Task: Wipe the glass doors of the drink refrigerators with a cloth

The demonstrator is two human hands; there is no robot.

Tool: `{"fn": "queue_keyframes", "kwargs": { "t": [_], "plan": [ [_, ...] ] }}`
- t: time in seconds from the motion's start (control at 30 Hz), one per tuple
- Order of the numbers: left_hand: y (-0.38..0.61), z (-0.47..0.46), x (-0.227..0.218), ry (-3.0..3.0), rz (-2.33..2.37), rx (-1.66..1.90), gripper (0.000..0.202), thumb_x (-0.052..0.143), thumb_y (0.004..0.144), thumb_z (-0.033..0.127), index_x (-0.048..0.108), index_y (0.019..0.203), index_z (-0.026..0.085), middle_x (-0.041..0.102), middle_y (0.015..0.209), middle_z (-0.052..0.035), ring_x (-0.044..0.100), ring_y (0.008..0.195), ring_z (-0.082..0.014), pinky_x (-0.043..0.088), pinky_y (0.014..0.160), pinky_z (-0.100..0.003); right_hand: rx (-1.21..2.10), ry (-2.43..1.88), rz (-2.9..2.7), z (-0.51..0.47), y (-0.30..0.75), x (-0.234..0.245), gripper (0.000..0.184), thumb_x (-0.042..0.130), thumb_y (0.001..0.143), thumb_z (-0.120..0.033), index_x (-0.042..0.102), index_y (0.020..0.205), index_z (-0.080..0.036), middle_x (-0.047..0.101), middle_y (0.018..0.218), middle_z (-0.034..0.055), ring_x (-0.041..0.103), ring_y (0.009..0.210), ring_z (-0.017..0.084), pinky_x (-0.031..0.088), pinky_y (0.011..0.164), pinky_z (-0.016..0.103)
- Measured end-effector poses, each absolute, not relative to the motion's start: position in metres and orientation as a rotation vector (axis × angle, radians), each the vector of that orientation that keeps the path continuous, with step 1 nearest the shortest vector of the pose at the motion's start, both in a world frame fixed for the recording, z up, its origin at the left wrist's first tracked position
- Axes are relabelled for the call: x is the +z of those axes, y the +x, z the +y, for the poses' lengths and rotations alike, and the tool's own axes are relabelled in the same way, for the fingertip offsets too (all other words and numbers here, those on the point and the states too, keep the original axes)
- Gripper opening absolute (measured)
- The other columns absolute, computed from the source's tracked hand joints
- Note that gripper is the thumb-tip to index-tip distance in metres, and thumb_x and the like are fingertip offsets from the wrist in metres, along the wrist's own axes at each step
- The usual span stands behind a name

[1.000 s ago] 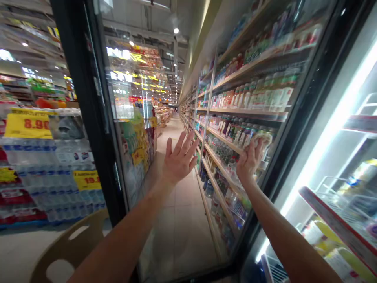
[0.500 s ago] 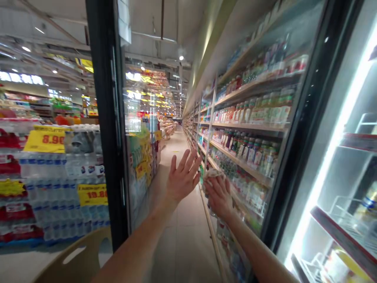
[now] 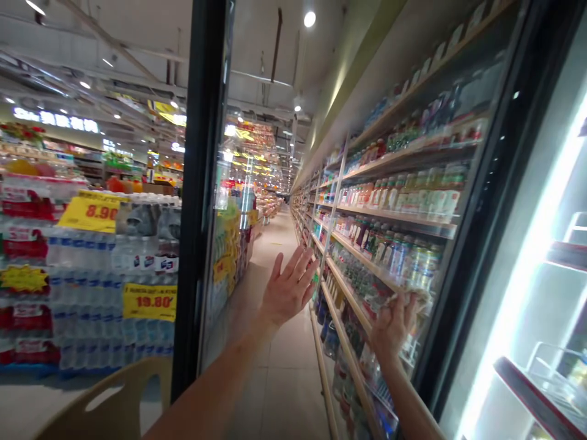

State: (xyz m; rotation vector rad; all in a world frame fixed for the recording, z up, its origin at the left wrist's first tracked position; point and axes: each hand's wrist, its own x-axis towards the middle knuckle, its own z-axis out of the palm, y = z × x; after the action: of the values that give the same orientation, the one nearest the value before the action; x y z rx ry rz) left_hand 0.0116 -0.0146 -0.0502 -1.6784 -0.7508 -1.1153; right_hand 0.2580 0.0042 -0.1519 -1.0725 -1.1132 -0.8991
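- Cloth (image 3: 415, 298), pale and crumpled, at lower right of the glass pane (image 3: 287, 397), close to the right-hand stretch of black door frame (image 3: 477, 214).
- Right hand (image 3: 389, 324) on that cloth, bent over it with fingers close together; a closed hold, with cloth bunched at the fingertips. Underside of the cloth hidden, so cannot tell how firmly pressed to the glass.
- Left hand (image 3: 288, 290) raised at mid-pane, spread wide, back toward the camera, holding nothing. Cannot tell whether touching the glass. Well apart from the cloth.
- Beyond the hands, within the outline of the pane: long shelves (image 3: 394, 214) with pale edges, lined with bottles (image 3: 403, 190) in rows; beside them, pale floor (image 3: 275, 238) running far back.
- Right of the frame: bright white light strip (image 3: 518, 275), tilted, and just beside it a wire rack (image 3: 545, 397) with a dark, red-edged front.
- Left of the door: stacked water bottles (image 3: 82, 299), red packs (image 3: 24, 205) and yellow price signs (image 3: 149, 301), with 19.80 on the lower one.
- Bottom left: tan chair back (image 3: 110, 400) with cut-out openings, near the left forearm.
- Overhead: round ceiling light (image 3: 310, 19), with pipes and smaller lights farther off.
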Motion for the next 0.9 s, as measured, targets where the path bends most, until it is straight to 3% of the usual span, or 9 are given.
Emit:
{"fn": "queue_keyframes", "kwargs": {
  "t": [0.13, 0.3, 0.5, 0.7, 0.9],
  "plan": [
    [0.012, -0.015, -0.05, -1.681, -0.745, -1.137, 0.044, 0.051, 0.086, 0.032, 0.047, 0.129, 0.021, 0.045, 0.138, -0.0061, 0.021, 0.138, -0.0193, 0.008, 0.115, -0.043, -0.953, -1.045, -1.447, 0.008, 0.281, -0.157, 0.058, 0.039, 0.088, -0.021, 0.022, 0.143, -0.026, 0.028, 0.148, 0.0109, 0.023, 0.137, 0.031, 0.028, 0.104, 0.061],
    [0.012, -0.015, -0.05, -1.678, -0.743, -1.15, 0.043, 0.051, 0.086, 0.032, 0.048, 0.127, 0.022, 0.047, 0.136, -0.0067, 0.024, 0.137, -0.0191, 0.008, 0.115, -0.042, -0.892, -1.067, -1.034, 0.008, 0.29, -0.157, 0.056, 0.035, 0.089, -0.021, 0.023, 0.143, -0.02, 0.023, 0.149, 0.0156, 0.019, 0.138, 0.034, 0.027, 0.102, 0.065],
    [0.012, -0.015, -0.049, -1.684, -0.744, -1.161, 0.044, 0.051, 0.086, 0.031, 0.048, 0.128, 0.021, 0.048, 0.135, -0.0077, 0.028, 0.135, -0.0205, 0.009, 0.114, -0.043, -0.989, -0.979, -1.601, 0.004, 0.275, -0.16, 0.06, 0.041, 0.087, -0.017, 0.023, 0.142, -0.031, 0.029, 0.148, 0.0064, 0.021, 0.138, 0.027, 0.026, 0.108, 0.057],
    [0.013, -0.016, -0.05, -1.673, -0.743, -1.158, 0.044, 0.051, 0.085, 0.032, 0.048, 0.128, 0.021, 0.048, 0.135, -0.0083, 0.027, 0.136, -0.0207, 0.009, 0.114, -0.044, -0.64, -1.151, -0.93, 0.017, 0.303, -0.177, 0.052, 0.032, 0.09, -0.028, 0.03, 0.14, -0.014, 0.02, 0.149, 0.017, 0.016, 0.139, 0.032, 0.024, 0.106, 0.062],
    [0.014, -0.017, -0.048, -1.674, -0.746, -1.159, 0.045, 0.051, 0.086, 0.031, 0.047, 0.129, 0.021, 0.049, 0.135, -0.008, 0.024, 0.137, -0.0192, 0.007, 0.115, -0.043, -0.561, -1.223, -0.832, 0.02, 0.31, -0.225, 0.056, 0.031, 0.09, -0.034, 0.028, 0.141, -0.012, 0.022, 0.148, 0.0196, 0.016, 0.138, 0.035, 0.024, 0.103, 0.066]
  ]
}}
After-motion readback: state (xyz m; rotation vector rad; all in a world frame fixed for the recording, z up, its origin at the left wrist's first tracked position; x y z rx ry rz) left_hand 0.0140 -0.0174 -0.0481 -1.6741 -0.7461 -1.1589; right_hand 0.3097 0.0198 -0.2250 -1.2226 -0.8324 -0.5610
